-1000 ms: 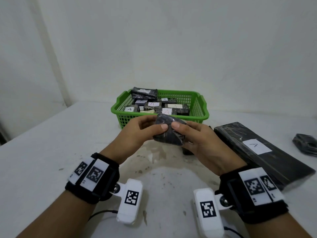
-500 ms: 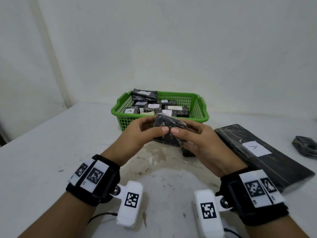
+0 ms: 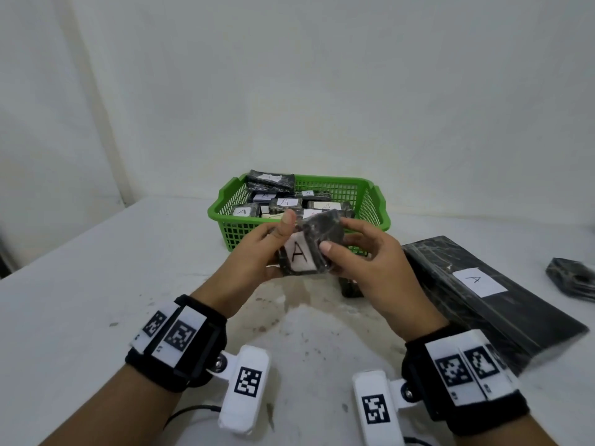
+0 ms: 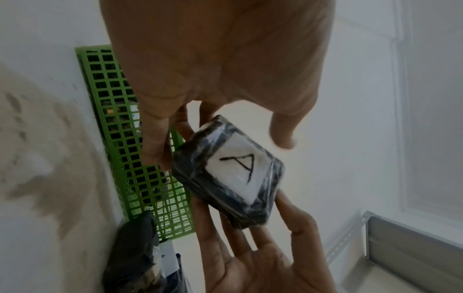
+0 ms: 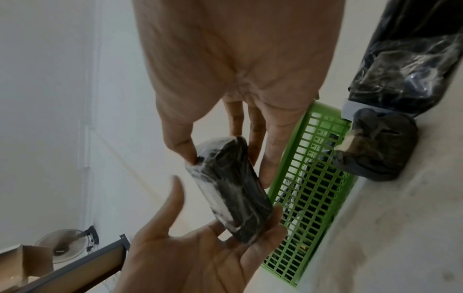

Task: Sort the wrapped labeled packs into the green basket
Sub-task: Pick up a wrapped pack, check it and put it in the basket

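Observation:
I hold a small black wrapped pack (image 3: 302, 252) in front of the green basket (image 3: 370, 189), its white "A" label facing me. My right hand (image 3: 363, 262) pinches it between thumb and fingers. My left hand (image 3: 257, 252) supports it from behind with its fingers, thumb lifted off. The left wrist view shows the pack (image 4: 230, 174) and label, with the left thumb apart from it. In the right wrist view the pack (image 5: 230, 188) rests on the left fingertips beside the basket (image 5: 313, 178). Several labeled packs lie in the basket.
A long black wrapped pack (image 3: 483, 291) labeled "A" lies on the white table at the right. A small dark pack (image 3: 573, 278) sits at the far right edge. Another small dark pack (image 5: 375, 146) lies on the table beneath my right hand.
The pack has been turned over between my hands, so its "A" label now faces me. My left thumb has come off it.

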Available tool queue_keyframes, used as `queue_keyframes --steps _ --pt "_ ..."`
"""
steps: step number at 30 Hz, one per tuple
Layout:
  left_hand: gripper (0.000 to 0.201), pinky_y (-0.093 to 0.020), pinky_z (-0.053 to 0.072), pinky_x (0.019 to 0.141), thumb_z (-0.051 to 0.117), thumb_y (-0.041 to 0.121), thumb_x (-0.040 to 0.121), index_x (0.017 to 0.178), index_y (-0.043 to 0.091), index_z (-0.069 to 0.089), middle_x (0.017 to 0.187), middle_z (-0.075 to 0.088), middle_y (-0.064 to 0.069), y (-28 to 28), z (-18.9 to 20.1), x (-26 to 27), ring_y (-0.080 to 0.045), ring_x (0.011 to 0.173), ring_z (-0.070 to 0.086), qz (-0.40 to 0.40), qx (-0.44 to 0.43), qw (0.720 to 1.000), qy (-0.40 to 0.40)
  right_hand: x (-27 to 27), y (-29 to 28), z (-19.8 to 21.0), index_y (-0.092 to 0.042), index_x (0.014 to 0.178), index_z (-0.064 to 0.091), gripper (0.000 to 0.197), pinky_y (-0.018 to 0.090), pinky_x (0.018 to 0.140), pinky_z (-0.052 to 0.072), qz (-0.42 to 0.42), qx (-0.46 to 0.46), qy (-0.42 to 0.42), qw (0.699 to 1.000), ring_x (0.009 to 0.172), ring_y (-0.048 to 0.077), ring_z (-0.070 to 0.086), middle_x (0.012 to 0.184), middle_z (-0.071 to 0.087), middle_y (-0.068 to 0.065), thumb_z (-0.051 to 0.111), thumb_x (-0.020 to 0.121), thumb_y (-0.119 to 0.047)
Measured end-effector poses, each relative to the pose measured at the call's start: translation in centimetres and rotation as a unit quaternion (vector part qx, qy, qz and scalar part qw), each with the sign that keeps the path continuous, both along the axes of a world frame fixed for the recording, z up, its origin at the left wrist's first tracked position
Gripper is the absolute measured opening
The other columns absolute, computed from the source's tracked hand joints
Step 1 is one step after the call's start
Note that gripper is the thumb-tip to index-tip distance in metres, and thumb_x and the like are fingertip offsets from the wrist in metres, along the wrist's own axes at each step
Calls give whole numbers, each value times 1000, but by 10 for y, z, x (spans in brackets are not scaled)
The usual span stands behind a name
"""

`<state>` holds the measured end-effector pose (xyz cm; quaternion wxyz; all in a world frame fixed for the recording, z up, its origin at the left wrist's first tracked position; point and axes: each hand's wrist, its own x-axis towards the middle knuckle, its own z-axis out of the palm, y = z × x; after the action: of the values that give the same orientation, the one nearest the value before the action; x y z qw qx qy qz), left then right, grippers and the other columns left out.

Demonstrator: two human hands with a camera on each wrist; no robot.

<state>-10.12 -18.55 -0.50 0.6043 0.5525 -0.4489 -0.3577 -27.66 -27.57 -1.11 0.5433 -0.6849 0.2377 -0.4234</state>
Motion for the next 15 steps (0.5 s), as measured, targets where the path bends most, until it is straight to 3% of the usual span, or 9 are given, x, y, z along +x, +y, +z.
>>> queue_keyframes --steps 2,4,7,11,15 --pt "51 -44 60 90 65 46 94 129 9 62 125 71 -13 -1 0 0 -27 108 73 14 -1 999 40 1 -3 0 -21 130 64 42 46 90 64 2 69 -45 997 107 24 76 118 75 11 78 90 -19" --pt "37 -43 61 84 63 28 99 128 6 61 124 71 -15 -3 -1 0 -29 105 74 30 0 998 60 1 -5 1 -16 135 60 40 46 88 64 13 107 -59 992 105 29 76 113 78 13 69 96 -12" --pt "37 -46 63 84 69 27 95 125 6 62 119 72 -16 -4 0 0 -28 102 75 62 2 997 38 1 -9 1 -18 136 59 39 41 82 64 28 131 -54 989 107 32 76 114 78 13 67 98 -13" --pt "41 -48 63 82 75 29 90 123 7 63 117 72 -18 -4 3 -2 -28 98 76 78 10 996 30 2 -8 2 -20 136 61 61 44 89 63 25 115 -21 993 108 22 76 119 78 4 83 80 -34" --pt "46 -48 64 80 77 34 87 122 7 63 117 70 -22 -6 10 -1 -29 96 77 69 29 997 21 3 -7 8 -16 123 68 34 45 89 64 8 125 -32 992 101 23 78 109 81 4 77 91 -18"
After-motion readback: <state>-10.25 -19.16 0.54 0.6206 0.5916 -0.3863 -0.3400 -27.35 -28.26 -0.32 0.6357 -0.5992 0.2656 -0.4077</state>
